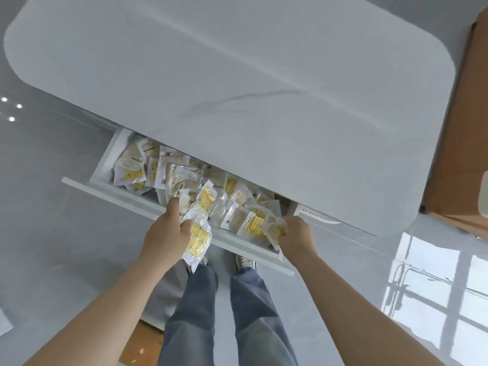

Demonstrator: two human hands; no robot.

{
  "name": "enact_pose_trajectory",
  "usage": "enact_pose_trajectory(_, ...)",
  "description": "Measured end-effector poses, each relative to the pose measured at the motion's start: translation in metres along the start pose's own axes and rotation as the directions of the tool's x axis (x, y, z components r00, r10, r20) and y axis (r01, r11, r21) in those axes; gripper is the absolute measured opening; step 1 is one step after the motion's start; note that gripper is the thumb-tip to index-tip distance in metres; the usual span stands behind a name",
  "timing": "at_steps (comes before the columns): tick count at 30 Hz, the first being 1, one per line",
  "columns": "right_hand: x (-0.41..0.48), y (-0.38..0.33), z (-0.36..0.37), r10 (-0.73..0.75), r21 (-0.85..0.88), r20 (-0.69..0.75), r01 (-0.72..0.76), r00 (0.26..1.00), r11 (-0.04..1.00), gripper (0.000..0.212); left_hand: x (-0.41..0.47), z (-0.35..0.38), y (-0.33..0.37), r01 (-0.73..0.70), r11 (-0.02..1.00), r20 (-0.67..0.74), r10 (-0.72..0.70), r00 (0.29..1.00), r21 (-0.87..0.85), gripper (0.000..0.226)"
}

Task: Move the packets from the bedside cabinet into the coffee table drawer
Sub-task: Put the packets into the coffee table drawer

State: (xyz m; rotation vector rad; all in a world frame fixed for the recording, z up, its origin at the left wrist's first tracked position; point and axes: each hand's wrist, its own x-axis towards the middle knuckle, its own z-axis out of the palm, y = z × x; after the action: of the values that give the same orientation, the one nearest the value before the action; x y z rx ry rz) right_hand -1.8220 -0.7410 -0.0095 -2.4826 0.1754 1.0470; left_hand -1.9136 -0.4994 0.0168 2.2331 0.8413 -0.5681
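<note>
Over the front edge of the drawer (132, 198), left hand (169, 231) curled round a bunch of packets (198, 240), right hand (297, 233) pinching a single packet (276, 229) at the right corner — desk (237, 75) top overhanging the heaped back.

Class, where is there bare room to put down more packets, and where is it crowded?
The table top is bare across all that shows. The drawer is crowded: packets fill it from its left wall to the right hand.
</note>
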Motion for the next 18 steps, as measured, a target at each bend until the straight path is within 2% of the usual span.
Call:
enact_pose_trajectory(7,0.048,0.009,0.06,0.003,-0.037,-0.042,-0.005,0.999,0.999,0.044,0.038,0.035,-0.027,-0.016,0.999,0.009,0.017,1.0,-0.037,0.04)
enact_pose_trajectory(11,0.066,0.013,0.085,-0.009,-0.001,-0.046,0.009,0.999,1.0,0.049,0.053,0.049,-0.035,-0.036,0.997,-0.007,0.035,0.999,-0.064,0.04)
enact_pose_trajectory(18,0.088,0.014,0.112,-0.062,-0.074,0.109,0.07,0.992,0.995,0.064,0.075,0.054,-0.034,-0.08,0.994,-0.024,0.078,0.997,-0.07,0.041)
